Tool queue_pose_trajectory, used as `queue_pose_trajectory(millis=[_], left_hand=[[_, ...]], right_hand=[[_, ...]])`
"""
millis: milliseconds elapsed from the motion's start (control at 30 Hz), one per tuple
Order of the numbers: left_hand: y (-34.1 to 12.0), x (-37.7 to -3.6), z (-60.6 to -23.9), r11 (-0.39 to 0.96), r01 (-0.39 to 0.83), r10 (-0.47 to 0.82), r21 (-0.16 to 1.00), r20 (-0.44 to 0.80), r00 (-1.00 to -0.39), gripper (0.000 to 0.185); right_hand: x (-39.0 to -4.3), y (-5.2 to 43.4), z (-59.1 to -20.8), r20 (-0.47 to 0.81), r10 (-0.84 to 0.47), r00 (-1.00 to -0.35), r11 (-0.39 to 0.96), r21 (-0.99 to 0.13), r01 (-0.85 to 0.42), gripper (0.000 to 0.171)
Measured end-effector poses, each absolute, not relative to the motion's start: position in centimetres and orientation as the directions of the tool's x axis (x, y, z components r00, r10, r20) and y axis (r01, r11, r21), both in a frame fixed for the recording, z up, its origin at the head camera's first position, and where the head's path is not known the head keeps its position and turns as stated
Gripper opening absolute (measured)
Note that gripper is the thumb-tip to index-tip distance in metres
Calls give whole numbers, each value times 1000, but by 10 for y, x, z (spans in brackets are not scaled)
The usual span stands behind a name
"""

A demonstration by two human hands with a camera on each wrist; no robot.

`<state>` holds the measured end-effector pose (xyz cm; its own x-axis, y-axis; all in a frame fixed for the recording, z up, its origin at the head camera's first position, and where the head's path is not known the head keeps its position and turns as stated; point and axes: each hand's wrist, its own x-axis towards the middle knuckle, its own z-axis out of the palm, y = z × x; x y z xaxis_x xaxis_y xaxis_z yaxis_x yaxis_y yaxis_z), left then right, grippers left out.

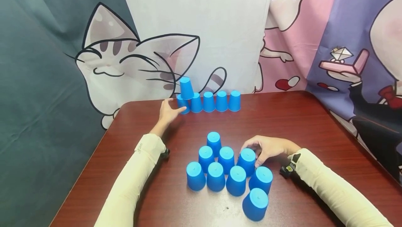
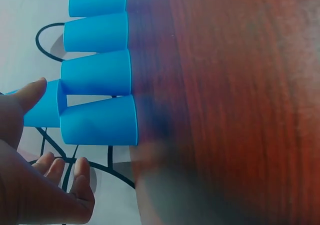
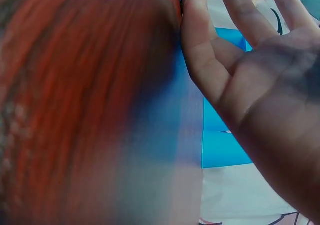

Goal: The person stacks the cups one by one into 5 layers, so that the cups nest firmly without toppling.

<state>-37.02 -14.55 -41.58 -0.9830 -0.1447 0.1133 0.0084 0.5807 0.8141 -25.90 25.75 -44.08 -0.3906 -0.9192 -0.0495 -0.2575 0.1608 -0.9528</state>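
At the back of the table, my left hand [image 1: 169, 112] is spread beside the left end of a row of blue cups [image 1: 208, 102]. A single upside-down cup [image 1: 186, 88] sits on top of the first two. In the left wrist view the thumb [image 2: 33, 93] overlaps that upper cup [image 2: 44, 110], while the other fingers stay apart below. My right hand [image 1: 271, 148] curves round a blue cup [image 1: 247, 163] in the nearer group, thumb on its near side and fingers behind. The right wrist view hides most of that cup.
Several more upside-down blue cups [image 1: 215, 177] stand close together in front of the right hand, one [image 1: 255, 205] nearest me. A cloth backdrop [image 1: 232, 38] with cartoon drawings hangs right behind the far row. The dark red wooden table [image 1: 282, 115] extends between the row and the group.
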Motion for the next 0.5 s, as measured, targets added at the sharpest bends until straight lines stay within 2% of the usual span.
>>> queue_pose_trajectory(millis=[67,200,367,500], left_hand=[[-145,-369,-416,586,-11,-151,810,95,-984,78],[-144,-366,-418,611,-44,-156,790,66,-986,77],[-142,-363,-419,622,-40,-117,782,42,-992,78],[-138,-360,-420,622,-25,-72,783,25,-997,80]], right_hand=[[-260,258,-440,-42,-918,-395,157,-952,-263,50],[-261,259,-439,-34,-896,-444,173,-946,-275,51],[-262,261,-437,-6,-853,-523,191,-934,-302,50],[-264,261,-434,-1,-790,-614,254,-911,-326,50]])
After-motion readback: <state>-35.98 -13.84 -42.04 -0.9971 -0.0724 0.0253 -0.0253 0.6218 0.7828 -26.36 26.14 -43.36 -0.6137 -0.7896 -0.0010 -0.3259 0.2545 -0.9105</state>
